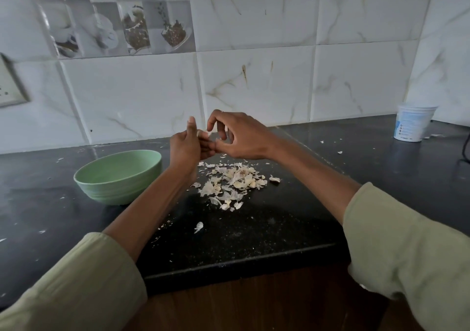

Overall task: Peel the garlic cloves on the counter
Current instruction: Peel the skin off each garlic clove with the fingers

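Papery skin: right hand (241, 137) pinches it off.
Clove: left hand (187, 144) holds it, mostly hidden.
Next: likely the bowl (117, 175).

One view only, from a head-worn wide-angle camera looking forward and down across the dark surface (254, 229) toward the tiled wall (254, 83) at 12 o'clock. It sits near: both sleeved forearms enter from 7 and 5 o'clock, the surface's front edge lies low in frame, and straight lines bow outward.
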